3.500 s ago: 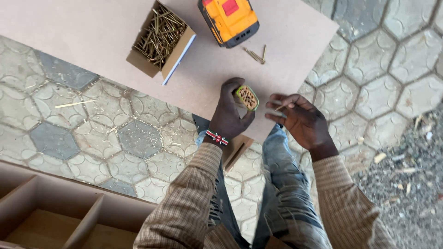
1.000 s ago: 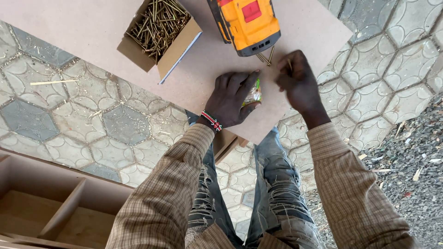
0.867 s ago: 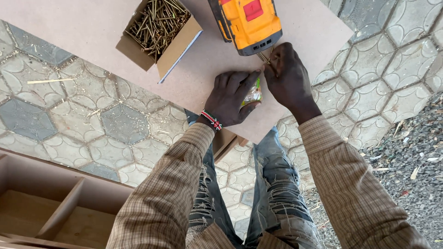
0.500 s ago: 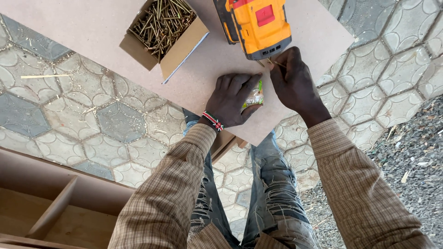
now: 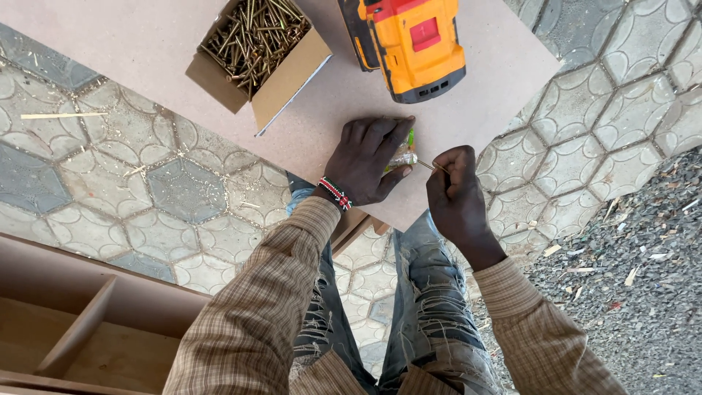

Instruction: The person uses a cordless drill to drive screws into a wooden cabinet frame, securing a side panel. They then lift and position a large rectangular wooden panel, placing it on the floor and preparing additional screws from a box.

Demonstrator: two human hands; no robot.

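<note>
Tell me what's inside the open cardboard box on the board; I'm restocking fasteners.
The cardboard box holds a loose heap of brass-coloured screws, lying criss-cross. Its bottom and any lower layers are covered by the top screws.

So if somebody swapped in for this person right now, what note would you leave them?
Left hand: closed around a small green-and-clear pack, pressed on the board.
Right hand: pinching one thin screw, its tip at the pack's open end.
Box of screws: open, on the board, up and to the left of the hands.
Yellow drill: lying on the board just above the hands, untouched.
Done: one screw is in the fingers.
Left: the drill is not picked up; nothing in view is screwed down yet.
</note>
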